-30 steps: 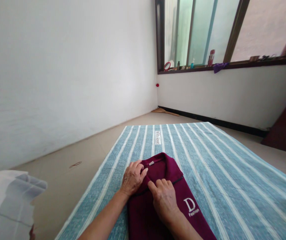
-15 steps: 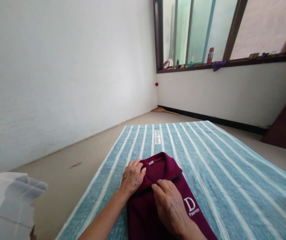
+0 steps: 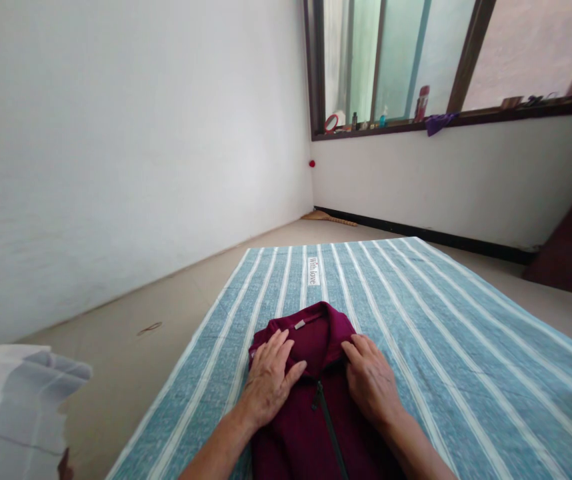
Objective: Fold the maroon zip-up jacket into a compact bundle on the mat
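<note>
Your maroon jacket (image 3: pixel 289 443) lies on the striped cloth (image 3: pixel 406 333), its zip (image 3: pixel 333 433) running toward you; on the jacket's left side your left hand (image 3: pixel 272 380) rests flat, thumb apart from fingers, while at its right collar (image 3: pixel 342 328) edge your right hand (image 3: pixel 372 380) curls, and I can't tell whether it pinches the fabric; beyond the jacket shows a "With love" label (image 3: pixel 313 271), then, well past it, a window (image 3: pixel 391 60)
</note>
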`<state>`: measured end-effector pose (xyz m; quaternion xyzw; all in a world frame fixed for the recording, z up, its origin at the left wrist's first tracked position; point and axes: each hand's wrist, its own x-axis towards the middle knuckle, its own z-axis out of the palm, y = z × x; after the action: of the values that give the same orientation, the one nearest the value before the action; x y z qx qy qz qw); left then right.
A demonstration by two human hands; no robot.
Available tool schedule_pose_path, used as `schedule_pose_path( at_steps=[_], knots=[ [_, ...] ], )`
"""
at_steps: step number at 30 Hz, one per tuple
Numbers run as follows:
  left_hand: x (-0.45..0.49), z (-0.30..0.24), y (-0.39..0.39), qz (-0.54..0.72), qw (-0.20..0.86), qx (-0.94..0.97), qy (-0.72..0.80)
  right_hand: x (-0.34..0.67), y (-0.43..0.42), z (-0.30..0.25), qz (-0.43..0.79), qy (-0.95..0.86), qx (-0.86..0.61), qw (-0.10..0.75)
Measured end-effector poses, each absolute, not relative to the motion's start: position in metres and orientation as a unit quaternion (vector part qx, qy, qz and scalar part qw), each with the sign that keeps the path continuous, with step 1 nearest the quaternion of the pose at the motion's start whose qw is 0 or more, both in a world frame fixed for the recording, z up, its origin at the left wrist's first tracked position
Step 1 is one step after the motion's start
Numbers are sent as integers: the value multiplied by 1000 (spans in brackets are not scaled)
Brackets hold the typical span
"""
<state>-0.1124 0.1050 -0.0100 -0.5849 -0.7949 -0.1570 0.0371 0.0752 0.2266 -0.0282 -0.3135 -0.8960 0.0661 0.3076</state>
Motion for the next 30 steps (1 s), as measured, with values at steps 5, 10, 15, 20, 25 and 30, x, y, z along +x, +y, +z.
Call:
schedule_pose_path(
  at_steps=[5,10,15,20,25,30],
  knots=[
    [-92,17,120,-193,31,-558,-806,71,229,-27,76,-890,-312,323],
    [-71,40,162,-188,-76,-504,-839,69,230,-31,77,-877,-285,379],
    [-64,42,199,-168,-114,-441,-874,66,231,-38,62,-860,-268,429],
    [-58,38,211,-174,-137,-418,-881,66,231,-40,67,-860,-259,436],
    [-63,27,212,-227,-148,-416,-868,65,229,-41,68,-861,-244,441],
    [-66,18,210,-284,-174,-433,-837,65,226,-41,63,-873,-229,427]
  ],
)
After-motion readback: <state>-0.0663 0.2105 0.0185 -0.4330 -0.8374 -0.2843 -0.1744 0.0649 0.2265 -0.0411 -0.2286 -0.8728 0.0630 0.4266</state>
